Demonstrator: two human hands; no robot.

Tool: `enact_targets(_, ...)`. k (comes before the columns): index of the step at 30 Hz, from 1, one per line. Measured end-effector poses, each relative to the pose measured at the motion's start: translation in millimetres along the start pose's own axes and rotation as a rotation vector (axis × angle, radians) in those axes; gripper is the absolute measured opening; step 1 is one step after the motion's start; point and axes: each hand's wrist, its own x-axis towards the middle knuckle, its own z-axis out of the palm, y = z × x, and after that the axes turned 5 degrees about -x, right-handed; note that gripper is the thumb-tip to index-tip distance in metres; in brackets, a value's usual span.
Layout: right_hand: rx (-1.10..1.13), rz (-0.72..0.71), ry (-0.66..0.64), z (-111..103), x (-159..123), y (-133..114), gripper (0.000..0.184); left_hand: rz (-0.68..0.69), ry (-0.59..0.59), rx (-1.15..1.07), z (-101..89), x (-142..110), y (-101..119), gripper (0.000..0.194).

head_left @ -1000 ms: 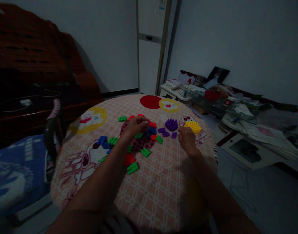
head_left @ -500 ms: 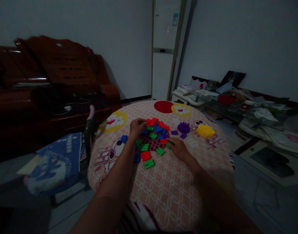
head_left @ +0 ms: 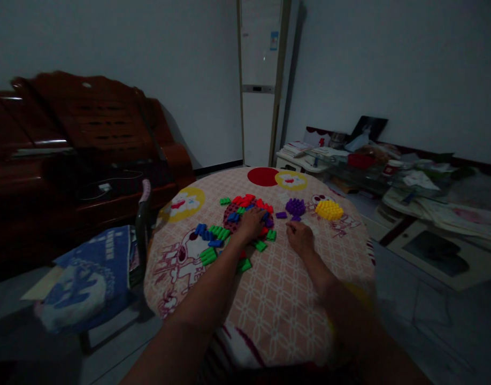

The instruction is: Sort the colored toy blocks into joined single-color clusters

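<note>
My left hand (head_left: 251, 224) lies over the pile of plastic building blocks, its fingers stretched out above blue blocks (head_left: 233, 217). It covers part of the pile. Red blocks (head_left: 244, 200) sit along the pile's far side. Green blocks (head_left: 208, 256) lie to the left and near side, one of them apart at the far left. To the right, my right hand (head_left: 300, 239) is just above the tablecloth with thumb and fingers drawn together; whatever they hold is too small to make out. Just beyond it are a cluster of purple blocks (head_left: 295, 206) and loose purple ones.
A cluster of yellow blocks (head_left: 329, 210) sits at the right of the round table (head_left: 277, 299). On the left stands a chair with a blue cover (head_left: 97, 272); behind it is a wooden sofa (head_left: 97, 128). A cluttered cabinet (head_left: 366, 160) runs along the right.
My left hand has moved right, from the pile's left edge to over its middle. My right hand has pulled away from the red and green blocks. More green blocks now lie on the left.
</note>
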Motion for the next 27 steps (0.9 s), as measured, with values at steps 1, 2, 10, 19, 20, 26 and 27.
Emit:
enact_targets(1, -0.010, -0.006, -0.005, -0.8, -0.1, -1.4, 0.026, -0.001, -0.002, 0.017, 3.1, 0.0, 1.1, 0.043)
enact_targets(2, -0.016, -0.004, 0.005, -1.8, 0.0, -2.0, 0.026, -0.015, 0.005, 0.024, 5.0, -0.2, 1.3, 0.041)
enact_targets(10, -0.039, 0.109, 0.214, 0.7, 6.9, 16.3, 0.034, -0.152, 0.152, -0.033, -11.0, -12.2, -29.6, 0.030)
enact_targets(19, 0.160, -0.044, -0.085, 13.1, 9.0, 18.7, 0.038, -0.252, 0.311, -0.071, -17.3, -20.0, -51.2, 0.035)
enact_targets(20, 0.220, -0.085, -0.120, 12.5, 7.8, 17.0, 0.038, -0.247, 0.320, -0.071, -17.7, -19.8, -49.6, 0.035)
enact_targets(26, 0.391, -0.089, -0.152, 7.0, 5.0, 10.5, 0.033, -0.196, 0.249, -0.114, -15.0, -15.7, -26.1, 0.029)
enact_targets(27, 0.390, -0.084, -0.151, 6.2, 5.2, 10.2, 0.031, -0.182, 0.207, -0.106, -12.7, -14.8, -21.8, 0.029)
